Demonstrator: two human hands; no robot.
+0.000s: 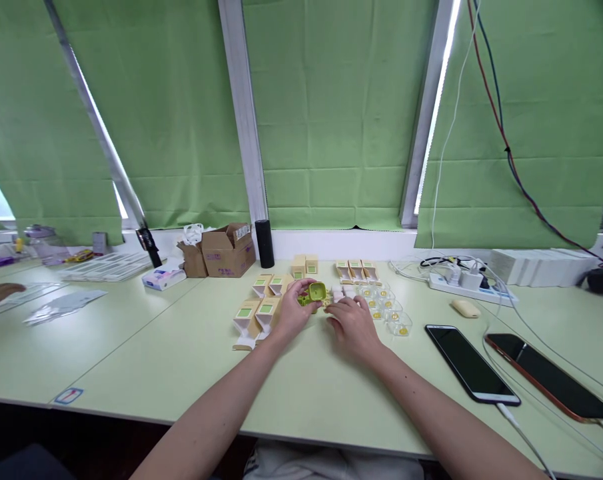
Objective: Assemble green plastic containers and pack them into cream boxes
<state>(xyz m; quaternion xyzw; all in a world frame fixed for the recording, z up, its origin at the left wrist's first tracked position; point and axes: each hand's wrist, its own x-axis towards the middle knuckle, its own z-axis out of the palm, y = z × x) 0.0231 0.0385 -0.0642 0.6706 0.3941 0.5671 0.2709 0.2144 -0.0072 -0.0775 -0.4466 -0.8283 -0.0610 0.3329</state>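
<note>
Before me stretches a pale surface (171, 353), bearing small cartons (248, 313), clear cups (398, 328) with yellow centres, a cardboard box (230, 255), a black cylinder (264, 243), a power strip (442, 283), and two phones (471, 360) to my right.

From my end, I can't make out a single word or number. The sticker (68, 396) on the counter (156, 360) shows a red mark in a blue frame. I see purple print on the cardboard box (228, 257), dark marks on its flap (242, 232), and coloured print on the tissue pack (164, 277), all too small to read.
</note>
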